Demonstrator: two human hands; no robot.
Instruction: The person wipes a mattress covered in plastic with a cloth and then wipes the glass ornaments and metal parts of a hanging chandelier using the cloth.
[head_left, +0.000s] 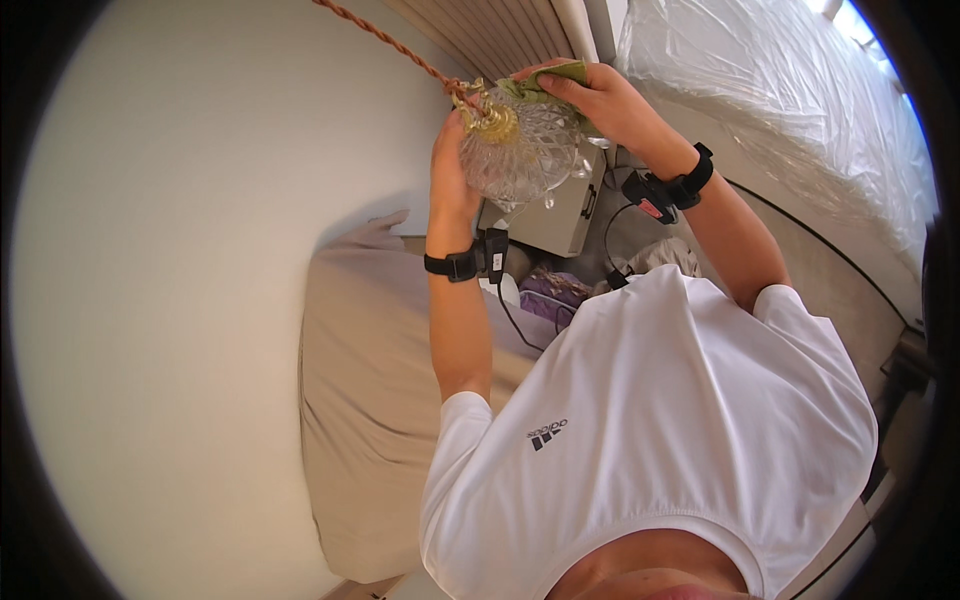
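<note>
A pendant lamp's cut-glass shade (517, 161) hangs at the top middle, with a gold-coloured metal cap (496, 124) and a twisted brown cord (382, 34). My left hand (452, 169) steadies the shade from its left side; its fingers are mostly hidden behind the glass. In my right hand (592, 94) is a green cloth (551, 81), pinched under the thumb and laid against the shade's upper right side. Small clear glass drops (581, 166) dangle from the shade's rim.
Under the lamp stands a pale cabinet (551, 229) with a dark handle. A bed or similar piece with a beige cover (375, 390) lies along the pale wall (165, 300). Clear plastic sheeting (780, 112) hangs at the upper right. Cables run from both wrist straps.
</note>
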